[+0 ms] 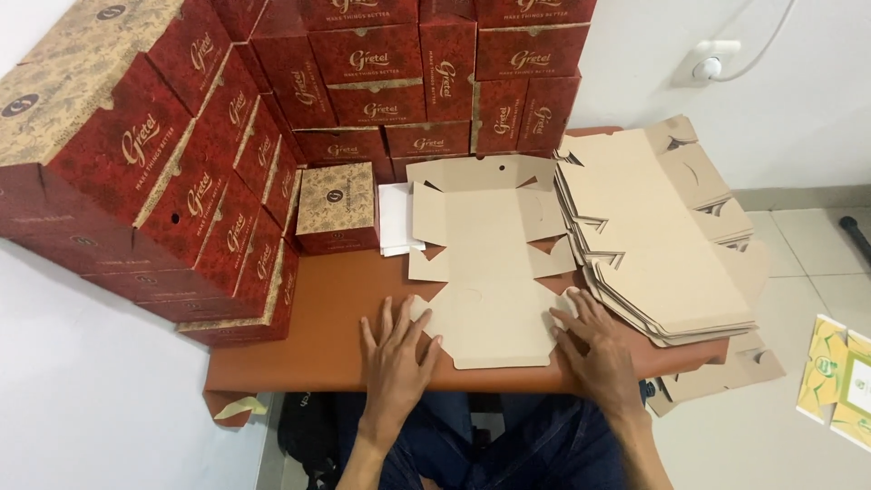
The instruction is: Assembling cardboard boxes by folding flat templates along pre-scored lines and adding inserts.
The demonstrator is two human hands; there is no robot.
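Brown table [318,336] (white wall [653,63]) under flat carton [490,272]

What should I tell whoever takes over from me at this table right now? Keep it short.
Left hand: flat, open, on the near left edge of the flat box blank.
Right hand: flat, open, on its near right corner.
The blank lies unfolded, plain side up, on the orange table.
Stack of flat blanks: right of it.
Done: red folded boxes stacked left and behind.
Left: this blank and the stack, unfolded.
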